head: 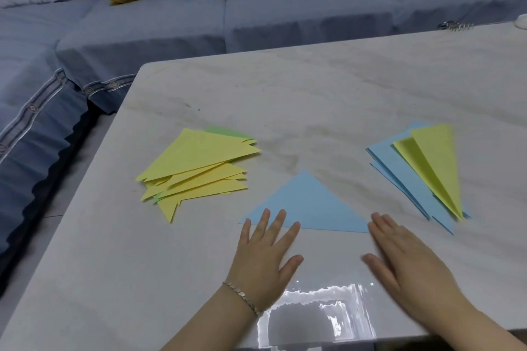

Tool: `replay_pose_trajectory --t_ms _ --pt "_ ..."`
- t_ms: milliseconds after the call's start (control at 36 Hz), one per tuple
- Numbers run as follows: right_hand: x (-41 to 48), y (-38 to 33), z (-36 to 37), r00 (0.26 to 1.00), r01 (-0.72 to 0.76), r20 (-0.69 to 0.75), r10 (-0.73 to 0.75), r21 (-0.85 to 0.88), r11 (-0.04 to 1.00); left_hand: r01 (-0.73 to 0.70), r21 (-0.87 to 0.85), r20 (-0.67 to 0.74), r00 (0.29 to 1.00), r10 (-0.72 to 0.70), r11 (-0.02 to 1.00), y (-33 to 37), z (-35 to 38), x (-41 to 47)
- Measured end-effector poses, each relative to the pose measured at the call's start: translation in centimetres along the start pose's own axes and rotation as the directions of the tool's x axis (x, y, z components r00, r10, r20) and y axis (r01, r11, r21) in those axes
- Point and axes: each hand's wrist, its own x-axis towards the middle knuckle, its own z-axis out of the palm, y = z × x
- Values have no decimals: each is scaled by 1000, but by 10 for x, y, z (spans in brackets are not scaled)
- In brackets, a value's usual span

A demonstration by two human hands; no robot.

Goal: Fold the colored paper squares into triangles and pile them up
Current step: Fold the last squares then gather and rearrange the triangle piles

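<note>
A blue paper triangle (308,205) lies flat on the marble table (342,94), its long edge facing me. My left hand (265,259) lies flat with spread fingers, the fingertips pressing the triangle's near left edge. My right hand (410,259) lies flat on the table with straight fingers, its fingertips at the triangle's near right corner. To the left sits a loose pile of yellow triangles (196,168) with a green one (228,132) showing underneath. To the right is a stack of blue paper (399,171) with a folded yellow piece (436,162) on top.
A blue-grey sofa (171,31) with cushions runs behind and left of the table. A small metal object (456,25) and a white thing (522,21) lie at the table's far right edge. The table's near edge carries a bright glare.
</note>
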Motion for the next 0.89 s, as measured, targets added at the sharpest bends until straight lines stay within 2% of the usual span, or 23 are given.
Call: replay_pose_trajectory --t_ms 111,250,333,528,611,750,889 --pt "-1 4 0 1000 -21 -9 21 -48 999 27 -20 46 999 -26 999 17 -7 3" --pt "-2 0 5 999 -32 -43 30 -65 997 -142 26 57 988 140 990 47 -6 15" --pt "-2 0 8 998 -31 -61 27 -68 997 -135 8 64 989 134 991 57 -3 18" --pt "-3 -2 14 994 -48 -106 40 -75 996 -99 -68 34 994 101 993 20 -5 3" --pt "-3 -3 14 993 -44 -115 35 -77 996 -101 -72 63 992 106 992 4 -10 -4" --pt "-3 -3 12 994 -47 -98 40 -75 996 44 -61 39 998 -42 997 -22 -7 -16" --pt "-4 -5 10 994 -69 -86 64 -52 996 152 -30 -63 986 -154 988 -41 -11 -23"
